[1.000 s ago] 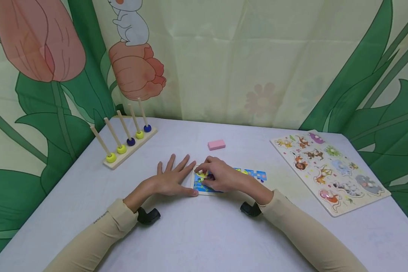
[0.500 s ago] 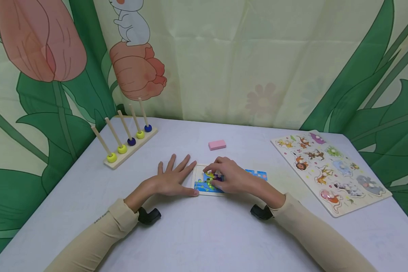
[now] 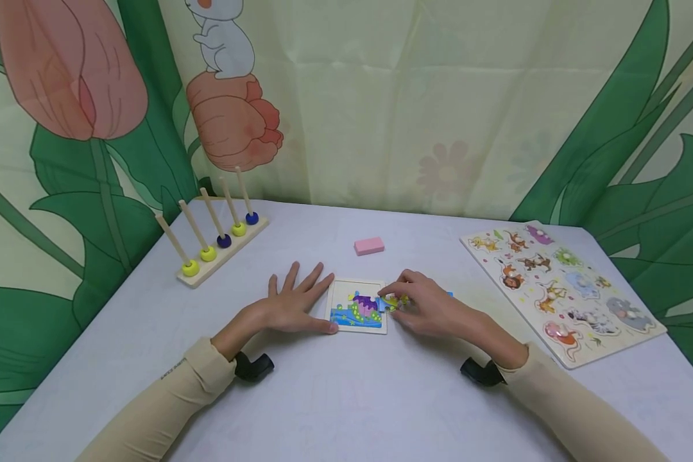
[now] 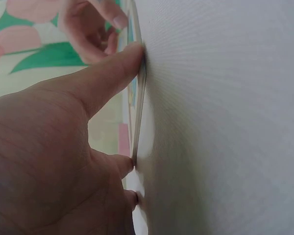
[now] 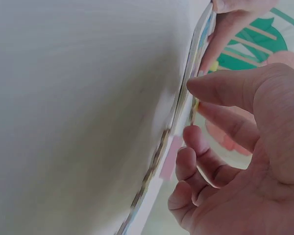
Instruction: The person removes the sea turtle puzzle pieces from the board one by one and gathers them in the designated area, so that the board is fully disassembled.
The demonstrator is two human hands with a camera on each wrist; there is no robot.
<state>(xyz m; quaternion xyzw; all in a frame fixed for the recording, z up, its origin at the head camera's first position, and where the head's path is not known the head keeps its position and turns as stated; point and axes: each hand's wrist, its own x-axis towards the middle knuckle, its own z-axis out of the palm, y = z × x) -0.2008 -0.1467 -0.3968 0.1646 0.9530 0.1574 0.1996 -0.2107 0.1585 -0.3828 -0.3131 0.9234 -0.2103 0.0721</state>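
Note:
A small wooden puzzle tray [image 3: 357, 281] lies mid-table, its lower part filled with blue, purple and green picture pieces. My left hand [image 3: 289, 308] is spread flat at its left, with the thumb [image 4: 132, 54] on the tray's near-left corner and the other fingers resting on the table. At the tray's right edge, my right hand [image 3: 430, 305] pinches a blue and yellow-green puzzle piece [image 3: 385, 304] between thumb and fingertips. The right wrist view shows little more than a yellow bit of it. Loose puzzle pieces are mostly hidden behind that hand.
Behind the tray lies a pink block [image 3: 369, 246]. A wooden peg stand [image 3: 225, 253] with yellow and dark blue beads stands at the back left. A large animal peg puzzle board [image 3: 560, 292] covers the right side. A printed curtain [image 3: 358, 115] hangs behind the table.
My right hand has moved right from over the tray to its right edge, uncovering the pieces inside, and now has a puzzle piece between its fingers. The left hand stays put.

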